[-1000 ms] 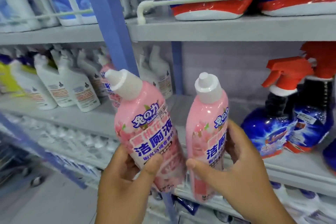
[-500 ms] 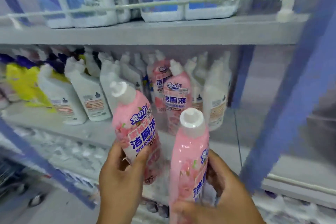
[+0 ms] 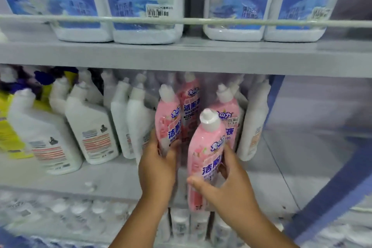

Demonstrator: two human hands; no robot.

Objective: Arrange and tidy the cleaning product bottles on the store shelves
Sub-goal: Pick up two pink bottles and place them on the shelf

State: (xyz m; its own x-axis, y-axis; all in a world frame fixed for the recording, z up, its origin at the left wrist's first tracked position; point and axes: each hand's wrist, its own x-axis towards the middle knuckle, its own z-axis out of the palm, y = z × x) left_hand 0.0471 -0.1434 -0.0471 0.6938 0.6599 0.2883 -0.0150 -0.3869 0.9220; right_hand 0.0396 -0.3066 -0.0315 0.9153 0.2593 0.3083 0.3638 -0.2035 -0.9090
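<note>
1. Left hand (image 3: 159, 169), fingers curled round a pink bottle (image 3: 168, 120) standing on the shelf (image 3: 112, 179) among others.
2. Right hand (image 3: 227, 185) grips a second bottle (image 3: 203, 155), upright at the shelf's front edge.

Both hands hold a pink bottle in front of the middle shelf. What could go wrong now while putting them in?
1. The left hand is pushing its pink bottle into a tight gap beside the white bottles; it could knock these over.
2. The right hand holds the second pink bottle out past the shelf edge; a slip would probably drop it to the floor.
</note>
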